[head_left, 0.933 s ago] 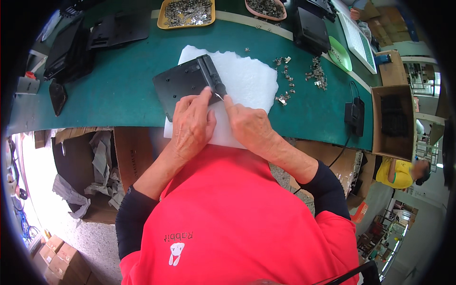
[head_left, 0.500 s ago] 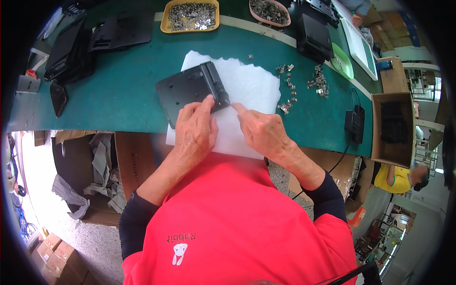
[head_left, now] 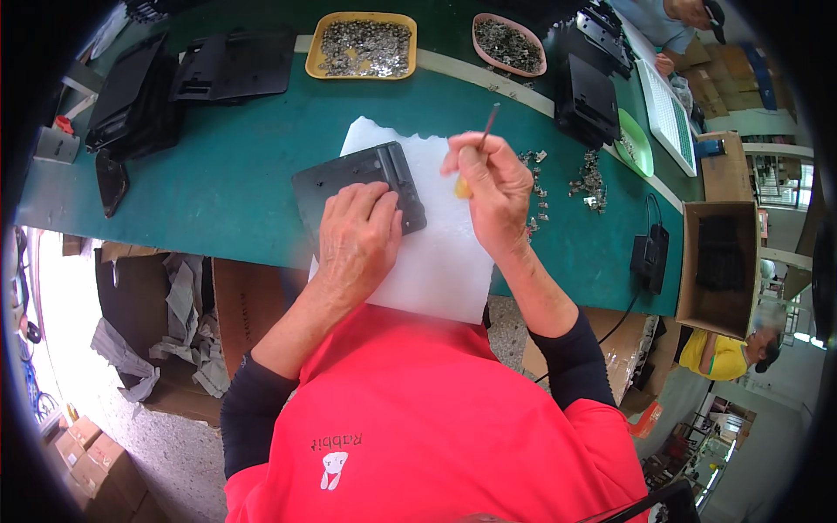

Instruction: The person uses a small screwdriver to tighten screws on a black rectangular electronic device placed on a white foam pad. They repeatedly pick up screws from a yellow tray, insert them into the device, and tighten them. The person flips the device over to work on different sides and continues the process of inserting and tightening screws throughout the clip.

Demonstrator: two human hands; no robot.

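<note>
A black plastic panel [head_left: 349, 172] with a raised ridge lies on a white foam sheet [head_left: 449, 270]. My left hand [head_left: 357, 231] presses on the panel's near side with curled fingers, steadying it. To the right, above the sheet and apart from the panel, my right hand [head_left: 495, 187] is closed round a thin-shafted tool [head_left: 490, 124]. Its shaft points up and away, and a yellow part of it shows under the fingers. Small metal clips [head_left: 539, 187] lie loose beside my right hand, some hidden behind it.
A yellow tray [head_left: 362, 71] and a pink tray [head_left: 507, 45] of small metal parts stand at the back. Black panels [head_left: 135, 105] are stacked left, more [head_left: 588, 100] right, near a green dish [head_left: 643, 144]. A black adapter [head_left: 648, 250] lies at the right edge. Another person [head_left: 676, 26] is at far right.
My right hand has lifted away from the panel's right edge, up and to the right, turning the tool's tip upward. My left hand stays on the panel. The view has shifted slightly.
</note>
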